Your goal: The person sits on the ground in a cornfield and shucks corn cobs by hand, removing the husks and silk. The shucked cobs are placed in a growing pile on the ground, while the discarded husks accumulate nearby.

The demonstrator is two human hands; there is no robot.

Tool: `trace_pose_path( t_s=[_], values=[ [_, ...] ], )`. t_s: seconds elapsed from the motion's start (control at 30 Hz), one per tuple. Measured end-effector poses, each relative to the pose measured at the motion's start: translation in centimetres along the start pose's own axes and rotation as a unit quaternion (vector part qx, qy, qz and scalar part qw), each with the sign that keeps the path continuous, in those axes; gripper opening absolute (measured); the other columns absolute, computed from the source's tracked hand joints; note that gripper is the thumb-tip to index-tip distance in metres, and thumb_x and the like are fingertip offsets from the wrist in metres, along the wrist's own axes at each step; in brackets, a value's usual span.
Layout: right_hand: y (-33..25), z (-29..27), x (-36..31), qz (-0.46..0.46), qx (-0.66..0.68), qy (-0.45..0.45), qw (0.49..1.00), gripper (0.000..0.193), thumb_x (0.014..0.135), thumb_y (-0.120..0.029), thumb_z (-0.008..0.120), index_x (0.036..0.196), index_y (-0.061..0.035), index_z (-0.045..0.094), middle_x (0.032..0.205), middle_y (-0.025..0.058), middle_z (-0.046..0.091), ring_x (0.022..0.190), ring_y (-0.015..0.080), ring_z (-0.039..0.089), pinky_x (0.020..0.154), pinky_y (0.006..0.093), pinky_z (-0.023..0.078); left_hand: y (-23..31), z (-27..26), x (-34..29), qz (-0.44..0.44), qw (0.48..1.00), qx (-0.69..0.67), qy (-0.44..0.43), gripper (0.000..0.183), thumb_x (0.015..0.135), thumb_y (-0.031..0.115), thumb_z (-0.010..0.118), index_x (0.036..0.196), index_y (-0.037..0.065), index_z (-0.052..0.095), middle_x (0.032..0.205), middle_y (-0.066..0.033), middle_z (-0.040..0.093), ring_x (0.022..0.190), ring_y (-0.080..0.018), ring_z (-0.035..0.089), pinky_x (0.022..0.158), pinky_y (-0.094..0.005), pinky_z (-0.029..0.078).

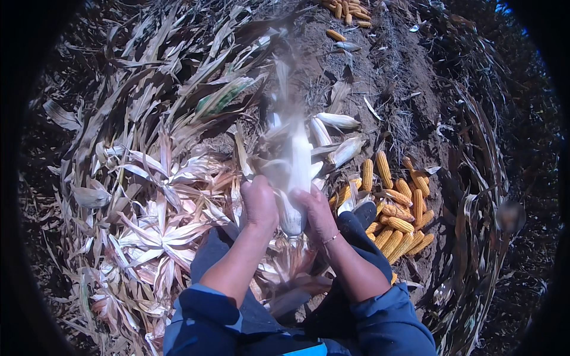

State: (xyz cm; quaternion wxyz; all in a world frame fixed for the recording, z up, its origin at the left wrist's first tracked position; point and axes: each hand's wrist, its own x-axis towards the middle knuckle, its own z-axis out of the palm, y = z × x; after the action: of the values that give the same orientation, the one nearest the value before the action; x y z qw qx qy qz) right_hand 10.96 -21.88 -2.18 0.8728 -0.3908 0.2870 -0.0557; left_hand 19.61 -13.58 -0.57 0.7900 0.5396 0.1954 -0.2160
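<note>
Between my hands is an ear of corn (300, 155) in its pale husk, pointing away from me, its far end smeared by motion. My left hand (259, 202) is closed on its left side, where a loose husk leaf spreads out. My right hand (317, 215) grips the right side near the butt end, thumb lying along the husk. A thin bracelet circles the right wrist. Most fingers of both hands are hidden under the ear. Just beyond lie several unhusked ears (347, 151).
Husked yellow cobs (399, 225) are heaped at my right knee. Torn husks (163, 237) cover the ground on my left. Dry stalks (148, 77) lie far left, with more along the right (475, 237). Another cob pile (350, 9) sits at the far edge, on bare soil.
</note>
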Motion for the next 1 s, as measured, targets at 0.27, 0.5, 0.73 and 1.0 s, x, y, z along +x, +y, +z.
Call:
trace_pose_path(
  t_s=[0.27,0.5,0.73,1.0],
  values=[
    [-3.2,-5.2,3.4,-0.083,0.205,0.1,0.97,0.039,0.097,-0.028,0.051,0.126,-0.0026,0.049,0.109,0.0115,0.063,0.095,0.0249,0.064,0.082,0.0415,0.054,3.0,-2.0,-1.6,0.086,0.953,-0.089,-0.277,0.025,0.093,0.021,0.05,0.072,0.012,0.038,0.062,0.0007,0.035,0.056,-0.0108,0.035,0.057,-0.0265,0.037],
    [-4.1,-5.1,3.5,-0.193,-0.027,0.177,0.965,0.05,0.084,-0.012,0.069,0.127,-0.0041,0.044,0.114,0.0105,0.06,0.1,0.0222,0.06,0.088,0.0364,0.05,2.9,-3.0,0.6,0.137,0.899,0.407,-0.083,0.055,0.082,0.006,0.057,0.133,0.0,0.038,0.119,-0.0171,0.054,0.106,-0.0273,0.056,0.089,-0.036,0.046],
    [-2.2,-1.3,2.3,-0.243,-0.447,0.106,0.854,0.08,0.059,-0.014,0.084,0.128,-0.0007,0.045,0.119,0.0116,0.054,0.111,0.022,0.053,0.099,0.0336,0.04,6.1,-2.8,-0.6,0.301,0.847,0.422,-0.116,0.068,0.085,0.015,0.057,0.144,0.001,0.026,0.135,-0.0225,0.041,0.119,-0.0318,0.049,0.101,-0.0442,0.041],
    [-0.9,1.2,1.1,-0.307,-0.613,0.001,0.728,0.084,0.054,-0.008,0.083,0.127,-0.0101,0.043,0.102,0.0163,0.051,0.096,0.0364,0.052,0.084,0.0428,0.046,3.1,-4.3,2.6,0.173,0.936,0.255,-0.171,0.032,0.086,0.026,0.057,0.096,-0.004,0.056,0.088,-0.0123,0.062,0.08,-0.0202,0.059,0.076,-0.036,0.047]
  ],
)
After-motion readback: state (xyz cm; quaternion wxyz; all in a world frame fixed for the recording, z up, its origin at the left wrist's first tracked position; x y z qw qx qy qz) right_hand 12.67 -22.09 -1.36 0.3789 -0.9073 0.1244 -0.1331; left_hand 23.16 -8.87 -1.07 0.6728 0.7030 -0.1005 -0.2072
